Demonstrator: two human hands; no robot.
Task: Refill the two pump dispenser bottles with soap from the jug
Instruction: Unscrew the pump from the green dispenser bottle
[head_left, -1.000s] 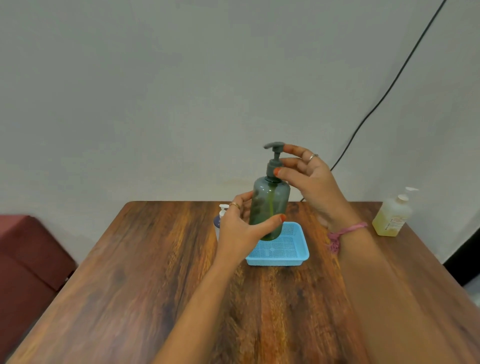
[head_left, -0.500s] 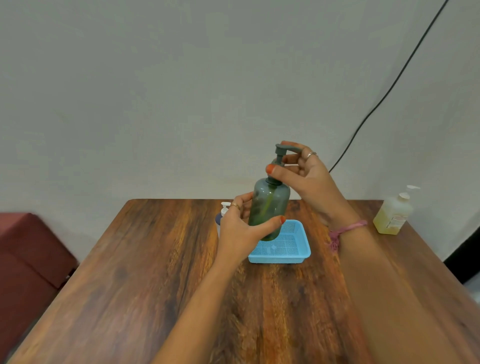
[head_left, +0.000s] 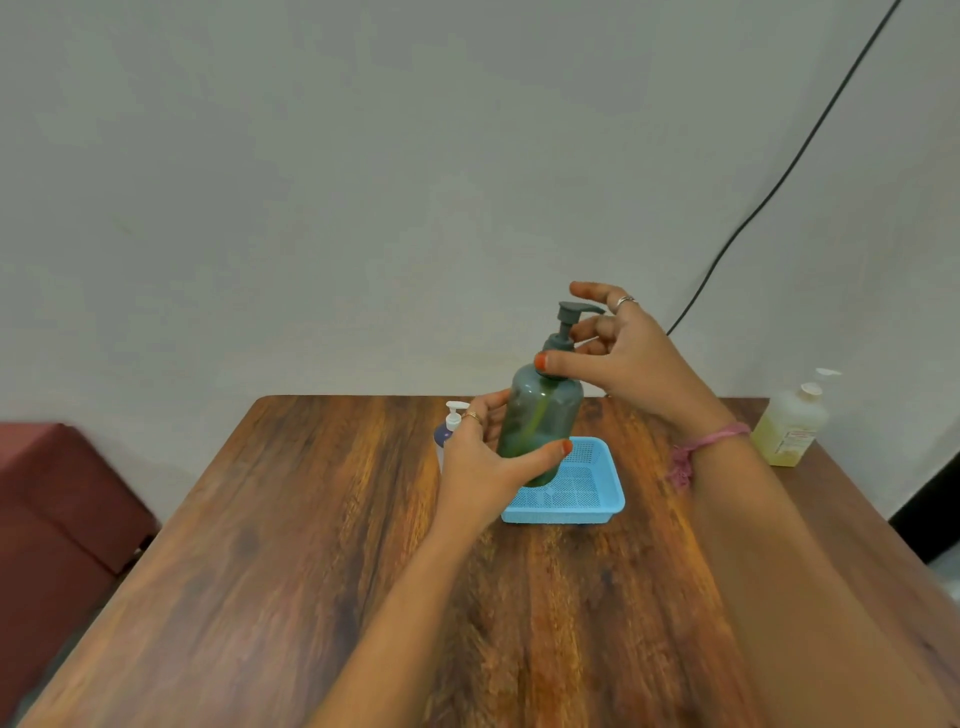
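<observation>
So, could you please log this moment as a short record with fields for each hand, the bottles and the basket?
left hand: grips the body of the green pump bottle
right hand: fingers curled at the bottle's pump collar, thumb on its shoulder
green pump bottle: upright, pump still on, bottom in or just above the blue basket
small white-pump bottle: behind the left hand
yellow soap bottle: far right of the table

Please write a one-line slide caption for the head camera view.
Left hand holds a green pump bottle above a blue basket; right hand at its collar.
</observation>
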